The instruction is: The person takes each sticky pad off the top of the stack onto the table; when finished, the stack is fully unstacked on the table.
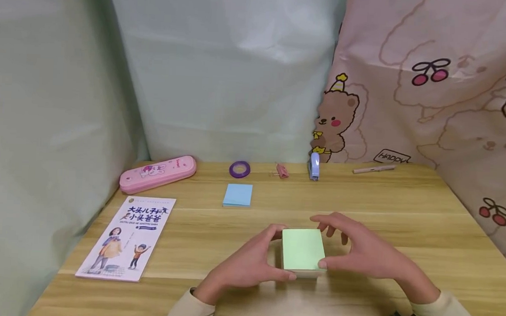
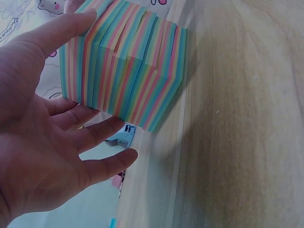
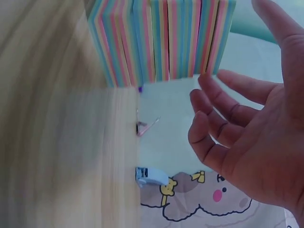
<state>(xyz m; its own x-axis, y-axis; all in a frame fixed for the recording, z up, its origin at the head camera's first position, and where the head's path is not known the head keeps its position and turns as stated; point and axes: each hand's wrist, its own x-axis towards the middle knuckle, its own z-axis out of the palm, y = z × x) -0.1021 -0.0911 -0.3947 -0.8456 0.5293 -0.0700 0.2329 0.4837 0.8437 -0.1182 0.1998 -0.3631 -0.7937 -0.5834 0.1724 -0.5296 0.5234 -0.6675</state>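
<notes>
1. At the near middle of the wooden desk [image 1: 403,216], in the head view, a thick block of sticky notes [image 1: 302,250] with a pale green top sheet stands between the two hands. The left hand [image 1: 248,264] touches its left side with the thumb at the near corner; the right hand [image 1: 361,250] has its thumb at the near right corner and its fingers arched over the far edge. To do this well, I think both hands should press evenly from opposite sides, so the loose layers stay square.

2. Farther on the desk lie a flat blue note pad [image 1: 237,195], a purple tape ring [image 1: 240,169], a pink pencil case [image 1: 157,173] with rounded ends, a small pale blue stapler [image 1: 314,166] and a glossy picture book [image 1: 126,237].

3. In the left wrist view, the block [image 2: 126,71] shows striped sides of teal, yellow, pink and orange paper, split in slightly shifted bundles. The left hand's fingers [image 2: 95,135] are nearly straight and spread; only the thumb touches the block.

4. In the right wrist view, the same stripes [image 3: 161,40] appear. The right hand's fingers [image 3: 216,118] are loosely bent and open, just beside the block, gripping nothing here.
</notes>
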